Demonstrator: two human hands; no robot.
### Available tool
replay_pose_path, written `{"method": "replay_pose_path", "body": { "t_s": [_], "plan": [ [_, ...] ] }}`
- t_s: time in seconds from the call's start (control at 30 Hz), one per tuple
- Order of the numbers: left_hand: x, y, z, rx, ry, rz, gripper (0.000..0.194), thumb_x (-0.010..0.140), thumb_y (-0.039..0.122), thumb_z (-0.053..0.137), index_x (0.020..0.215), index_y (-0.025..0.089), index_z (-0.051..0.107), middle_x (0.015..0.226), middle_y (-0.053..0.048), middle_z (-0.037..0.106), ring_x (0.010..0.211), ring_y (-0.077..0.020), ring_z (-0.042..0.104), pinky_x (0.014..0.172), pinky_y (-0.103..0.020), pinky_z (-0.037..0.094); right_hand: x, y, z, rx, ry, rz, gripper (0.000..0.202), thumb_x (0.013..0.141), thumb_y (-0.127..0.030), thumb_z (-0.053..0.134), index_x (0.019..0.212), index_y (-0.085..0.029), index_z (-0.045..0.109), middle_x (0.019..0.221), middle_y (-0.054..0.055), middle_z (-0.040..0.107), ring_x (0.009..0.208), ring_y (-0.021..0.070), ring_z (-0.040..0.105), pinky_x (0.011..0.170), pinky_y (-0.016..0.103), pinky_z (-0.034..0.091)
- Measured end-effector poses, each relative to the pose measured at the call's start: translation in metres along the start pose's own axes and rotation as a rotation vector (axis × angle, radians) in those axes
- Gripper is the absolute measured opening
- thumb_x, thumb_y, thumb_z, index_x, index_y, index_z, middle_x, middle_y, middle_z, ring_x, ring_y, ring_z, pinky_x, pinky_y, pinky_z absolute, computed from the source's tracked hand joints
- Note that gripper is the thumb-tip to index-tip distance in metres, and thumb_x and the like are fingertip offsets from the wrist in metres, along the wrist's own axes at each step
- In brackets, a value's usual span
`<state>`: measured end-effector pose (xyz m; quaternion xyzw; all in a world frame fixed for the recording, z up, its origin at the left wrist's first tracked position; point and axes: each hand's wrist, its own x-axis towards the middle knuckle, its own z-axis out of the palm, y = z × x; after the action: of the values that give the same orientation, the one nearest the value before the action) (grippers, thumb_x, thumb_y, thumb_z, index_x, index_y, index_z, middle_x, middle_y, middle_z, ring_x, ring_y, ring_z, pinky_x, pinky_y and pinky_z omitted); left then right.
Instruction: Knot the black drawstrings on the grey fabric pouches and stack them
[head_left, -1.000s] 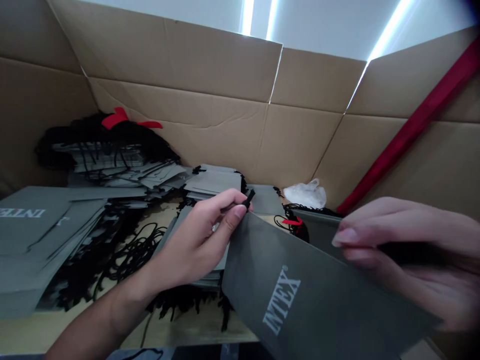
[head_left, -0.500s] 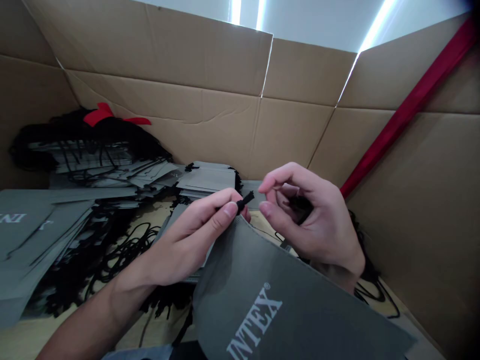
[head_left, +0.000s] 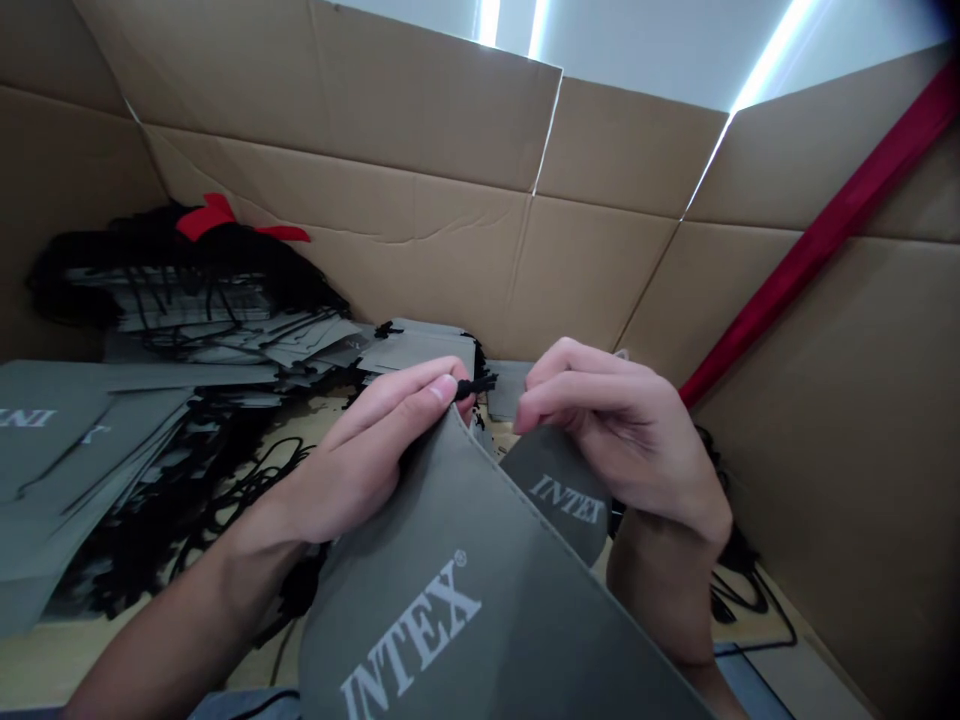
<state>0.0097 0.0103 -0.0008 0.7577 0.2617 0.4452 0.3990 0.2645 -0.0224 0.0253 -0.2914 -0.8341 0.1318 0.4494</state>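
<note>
My left hand (head_left: 375,440) pinches the upper corner of a large grey fabric bag (head_left: 517,600) printed INTEX. A short knotted black cord end (head_left: 478,386) sticks out past its fingertips, toward the right. To the right, my right hand (head_left: 619,425) is closed, with its fingers curled down, apart from the cord end. Below those fingers hangs a smaller grey piece (head_left: 559,490), also marked INTEX, its top edge at the fingertips. The large bag partly covers this piece. The right fingertips' exact grip is hidden.
Grey bags (head_left: 75,420) with black cords lie stacked at left. Behind them is a black cord bundle (head_left: 112,265) with a red strip (head_left: 206,218). Another stack (head_left: 420,350) stands near the back cardboard wall (head_left: 420,230). A red band (head_left: 810,250) slants along the right.
My right hand's fingers have curled downward, and a smaller grey INTEX piece now shows beneath them. The large bag has shifted left in view. My left hand keeps its pinch.
</note>
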Motion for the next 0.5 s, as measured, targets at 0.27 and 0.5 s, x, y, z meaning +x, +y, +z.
{"method": "replay_pose_path", "body": {
  "t_s": [0.27, 0.5],
  "plan": [
    [0.005, 0.005, -0.008, -0.006, -0.081, -0.021, 0.042, 0.117, 0.048, 0.051, 0.087, 0.022, 0.065, 0.082, -0.001, 0.059, 0.074, -0.0169, 0.051, 0.065, -0.03, 0.043, -0.003, 0.017, 0.011, 0.162, 0.023, 0.174, 0.039, 0.099, -0.04, 0.091, 0.117, -0.032, 0.057, 0.082, -0.006, 0.076, 0.068, 0.0169, 0.075, 0.064, 0.03, 0.057],
    [0.008, 0.002, -0.009, 0.1, -0.107, -0.012, 0.042, 0.115, 0.048, 0.054, 0.085, 0.022, 0.068, 0.079, -0.002, 0.063, 0.071, -0.0173, 0.053, 0.061, -0.028, 0.043, 0.004, 0.017, 0.018, 0.07, -0.023, 0.086, 0.049, 0.1, -0.047, 0.09, 0.095, -0.029, 0.045, 0.089, -0.002, 0.073, 0.07, 0.0157, 0.075, 0.063, 0.028, 0.059]
  ]
}}
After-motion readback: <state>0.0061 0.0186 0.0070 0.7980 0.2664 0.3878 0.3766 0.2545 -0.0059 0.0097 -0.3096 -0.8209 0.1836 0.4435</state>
